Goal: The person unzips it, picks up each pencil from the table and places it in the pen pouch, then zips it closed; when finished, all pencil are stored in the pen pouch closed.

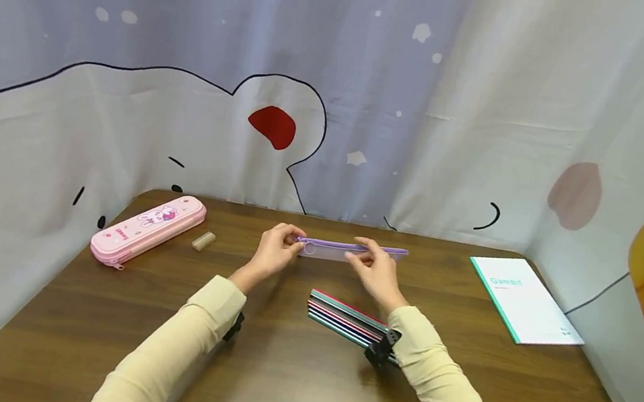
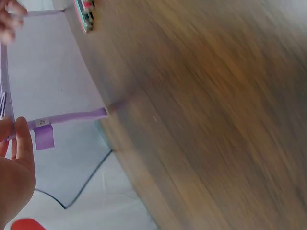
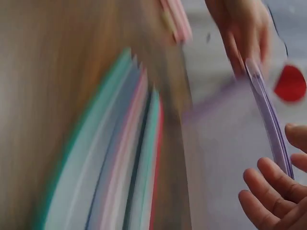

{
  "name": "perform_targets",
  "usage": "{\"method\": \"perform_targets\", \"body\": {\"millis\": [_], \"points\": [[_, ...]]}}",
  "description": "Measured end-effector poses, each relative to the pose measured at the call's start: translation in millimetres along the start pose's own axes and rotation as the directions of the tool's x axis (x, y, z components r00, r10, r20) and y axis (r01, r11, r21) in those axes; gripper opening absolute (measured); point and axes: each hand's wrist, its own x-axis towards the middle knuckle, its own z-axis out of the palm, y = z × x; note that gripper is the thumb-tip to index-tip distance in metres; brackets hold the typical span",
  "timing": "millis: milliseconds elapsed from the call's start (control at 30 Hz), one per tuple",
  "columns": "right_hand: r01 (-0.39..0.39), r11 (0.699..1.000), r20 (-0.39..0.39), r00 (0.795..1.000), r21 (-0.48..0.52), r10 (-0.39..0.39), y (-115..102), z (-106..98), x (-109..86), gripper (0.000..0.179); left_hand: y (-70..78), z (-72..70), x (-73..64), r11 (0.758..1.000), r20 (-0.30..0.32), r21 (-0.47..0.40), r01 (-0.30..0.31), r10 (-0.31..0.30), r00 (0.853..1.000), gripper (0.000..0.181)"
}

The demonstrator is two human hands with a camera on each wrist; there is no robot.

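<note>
A translucent zip pouch (image 1: 327, 253) with purple trim stands on its lower edge toward the back of the table. My left hand (image 1: 278, 248) pinches its upper left corner by the zipper. In the left wrist view, a small purple tag (image 2: 44, 137) hangs from the pouch's side trim near those fingers. My right hand (image 1: 376, 273) is at the right part of the zipper, thumb and fingers spread apart on either side of it in the right wrist view. Under the right forearm is a row of thin booklets (image 3: 120, 143) with green, blue, pink and red edges.
A pink pencil case (image 1: 148, 230) lies at the back left, with a small beige block (image 1: 203, 241) beside it. A white booklet (image 1: 525, 301) marked Gambit lies at the right edge. Behind the table hangs a printed curtain (image 1: 372, 99).
</note>
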Motion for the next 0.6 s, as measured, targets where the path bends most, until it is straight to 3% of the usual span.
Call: {"method": "perform_targets", "body": {"millis": [133, 300, 467, 600], "points": [[0.022, 0.992, 0.096, 0.995, 0.121, -0.034, -22, 38, -0.2, 0.043, 6.6, 2.1, -3.3, 0.999, 0.053, 0.009, -0.049, 0.048, 0.997, 0.013], [0.040, 0.973, 0.025, 0.999, 0.226, -0.047, -31, 58, 1.4, 0.037, 11.2, 4.7, -4.1, 0.998, 0.076, 0.016, -0.061, 0.060, 0.995, 0.014], [0.140, 0.976, -0.081, 0.988, 0.167, -0.128, -34, 53, 1.3, 0.028, 9.5, 2.1, -4.5, 0.996, 0.074, 0.048, -0.078, 0.074, 0.994, 0.011], [0.204, 0.976, -0.111, 0.975, 0.079, -0.195, -32, 44, 0.5, 0.026, 5.5, -0.8, -5.2, 0.990, 0.080, 0.064, -0.125, 0.120, 0.990, 0.009]]}}
